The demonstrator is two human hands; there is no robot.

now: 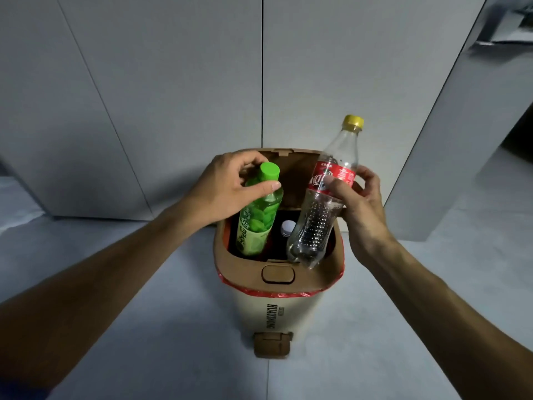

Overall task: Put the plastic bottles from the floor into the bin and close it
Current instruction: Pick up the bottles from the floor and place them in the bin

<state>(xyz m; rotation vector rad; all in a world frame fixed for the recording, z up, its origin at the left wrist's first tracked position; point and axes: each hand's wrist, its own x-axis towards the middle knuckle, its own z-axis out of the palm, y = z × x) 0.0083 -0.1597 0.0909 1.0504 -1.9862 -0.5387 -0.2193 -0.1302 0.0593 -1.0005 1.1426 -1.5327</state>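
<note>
A beige bin [277, 310] with a brown rim stands on the floor, its lid [291, 174] swung up at the back. My left hand [227, 189] grips a green bottle [256, 223] near its green cap, the bottle's base down inside the bin's opening. My right hand [354, 197] holds a clear bottle [317, 220] with a red label and yellow cap, tilted, its base over the opening's right side. A white-capped bottle [287, 227] lies deeper inside the bin.
A red liner edge [277, 293] shows under the bin's rim. A brown foot pedal [272, 345] sticks out at the bin's base. Grey wall panels [173, 96] stand right behind the bin, and grey floor [144, 313] spreads on both sides.
</note>
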